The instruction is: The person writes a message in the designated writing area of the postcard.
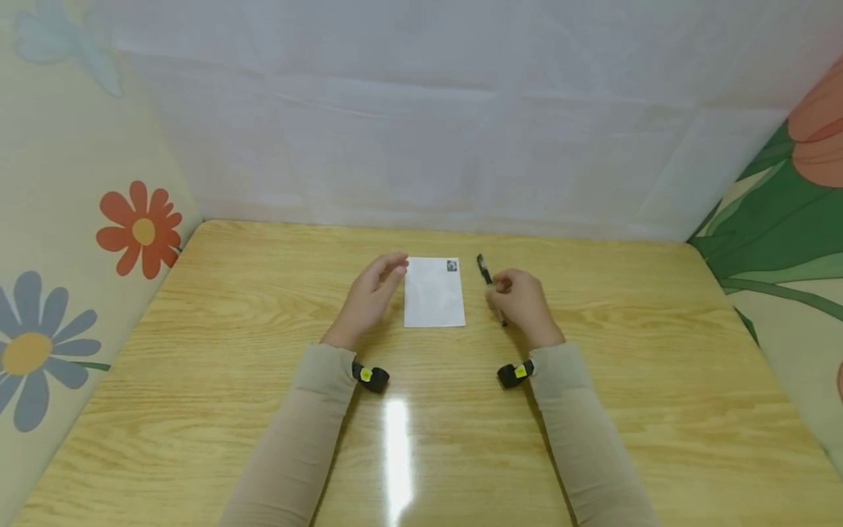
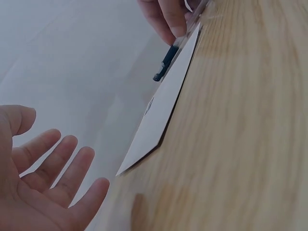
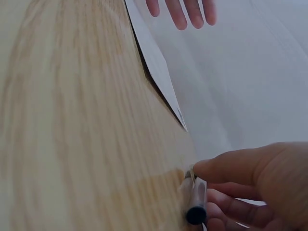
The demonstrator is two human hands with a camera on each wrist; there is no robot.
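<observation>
On the wooden table lies a white rectangular paper (image 1: 431,296) with a small dark printed square at its far right corner. Just right of it is a pen (image 1: 484,268) with a black cap and a clear barrel. My right hand (image 1: 525,304) pinches the pen's barrel between thumb and fingers, low over the table; its dark end (image 3: 196,214) shows in the right wrist view. My left hand (image 1: 371,294) is beside the paper's left edge, fingers spread and relaxed in the left wrist view, holding nothing.
A white cloth backdrop (image 1: 408,146) hangs behind the table's far edge. Flower-patterned panels stand at the left (image 1: 53,241) and right (image 1: 790,241). Light glares off the tabletop (image 1: 276,285) between the forearms, and each wrist wears a black strap.
</observation>
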